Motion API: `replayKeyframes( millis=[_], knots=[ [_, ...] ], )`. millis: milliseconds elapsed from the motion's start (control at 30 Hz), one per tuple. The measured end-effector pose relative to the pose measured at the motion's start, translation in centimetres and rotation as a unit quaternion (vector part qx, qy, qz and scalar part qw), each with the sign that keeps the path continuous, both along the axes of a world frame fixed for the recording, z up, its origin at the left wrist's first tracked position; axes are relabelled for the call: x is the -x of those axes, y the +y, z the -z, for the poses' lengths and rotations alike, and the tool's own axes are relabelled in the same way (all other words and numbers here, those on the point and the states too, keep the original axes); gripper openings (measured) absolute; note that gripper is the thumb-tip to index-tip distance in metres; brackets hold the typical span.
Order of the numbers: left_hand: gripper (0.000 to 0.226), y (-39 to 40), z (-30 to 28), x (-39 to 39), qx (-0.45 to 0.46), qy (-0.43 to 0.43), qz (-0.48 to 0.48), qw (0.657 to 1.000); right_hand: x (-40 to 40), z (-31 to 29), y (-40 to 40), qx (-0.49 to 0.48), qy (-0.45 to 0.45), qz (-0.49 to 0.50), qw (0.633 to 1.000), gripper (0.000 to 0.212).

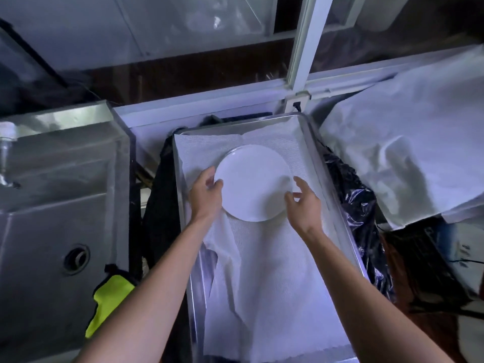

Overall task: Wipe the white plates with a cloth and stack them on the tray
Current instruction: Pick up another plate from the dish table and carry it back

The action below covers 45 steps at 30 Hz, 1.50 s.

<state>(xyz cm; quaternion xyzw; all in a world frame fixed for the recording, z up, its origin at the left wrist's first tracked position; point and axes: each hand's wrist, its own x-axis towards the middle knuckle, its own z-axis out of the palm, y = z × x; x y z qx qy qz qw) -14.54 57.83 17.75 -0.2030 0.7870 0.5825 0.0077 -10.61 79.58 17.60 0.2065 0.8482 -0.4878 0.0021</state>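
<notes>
White plate (253, 182) flat on cloth-lined tray (311, 142), toward far end. Left hand (205, 195) gripping left rim; right hand (305, 203) loosely spread beside right rim, holding nothing.

Metal tray (311, 142): sitting lengthwise, near to far, right of a steel sink (52, 205). White textured cloth (262, 284) is lining its floor, rumpled toward the near left. White plate (255, 183) is lying on the cloth at the far half.
</notes>
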Motion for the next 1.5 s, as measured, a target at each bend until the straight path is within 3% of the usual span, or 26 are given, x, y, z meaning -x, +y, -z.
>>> replayKeyframes(
  millis=[233,333,767,1000,1267,1500],
  knots=[
    [0.047,0.4,2.7,2.4,-0.043,-0.028,-0.001,0.999,2.4,2.6,-1.2,-0.004,0.036,0.048,0.998,0.04],
    [0.058,0.6,3.4,2.2,-0.052,-0.034,0.004,0.998,3.2,3.2,-1.4,0.012,0.012,0.054,0.998,0.047],
    [0.059,2.5,2.7,1.2,-0.083,0.061,-0.05,0.993,2.5,2.8,-3.2,0.058,0.017,0.109,0.992,0.062],
    [0.058,2.4,0.7,-0.6,-0.011,0.093,0.009,0.996,-0.1,0.9,-3.6,0.133,0.051,0.19,0.971,0.054],
    [0.059,3.7,-0.2,-1.6,-0.037,-0.002,0.075,0.997,-2.8,-0.8,-2.1,0.147,0.047,0.245,0.957,0.043],
    [0.05,9.2,-1.7,-3.8,-0.031,-0.003,0.166,0.986,-8.2,-1.8,1.8,0.129,0.073,0.327,0.933,0.043]
  ],
)
